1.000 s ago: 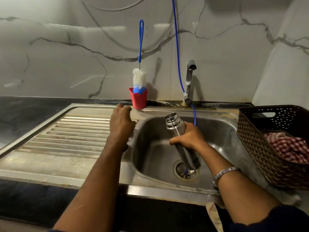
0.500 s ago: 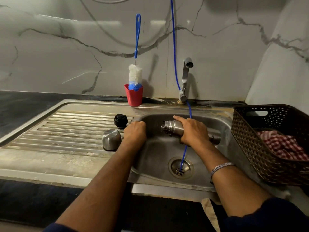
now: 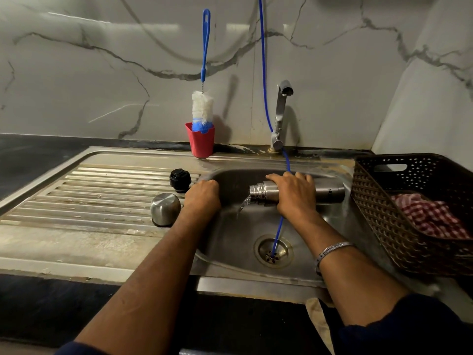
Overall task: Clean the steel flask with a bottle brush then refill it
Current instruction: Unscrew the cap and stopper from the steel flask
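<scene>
The steel flask [image 3: 330, 192] lies nearly level over the sink basin [image 3: 230, 242], its open mouth pointing left, and water runs out of it. My right hand [image 3: 294, 193] grips its middle from above. My left hand [image 3: 203, 196] rests on the basin's left rim with curled fingers and holds nothing that I can see. The bottle brush [image 3: 202, 107], white bristles and a long blue handle, stands in a red cup [image 3: 201, 142] behind the sink. The flask's steel cap [image 3: 165, 208] and black stopper [image 3: 180, 178] sit on the draining board.
A tap [image 3: 281, 111] stands behind the basin, and a thin blue hose [image 3: 263, 85] runs from the wall down into the drain [image 3: 273, 251]. A brown perforated basket [image 3: 414, 208] with a red checked cloth [image 3: 430, 216] stands at the right. The ribbed draining board [image 3: 102, 190] lies at the left.
My right hand has tipped the flask from upright to nearly level, and water now pours out. My left hand drew back from the draining board to the basin's rim, leaving the cap and stopper there.
</scene>
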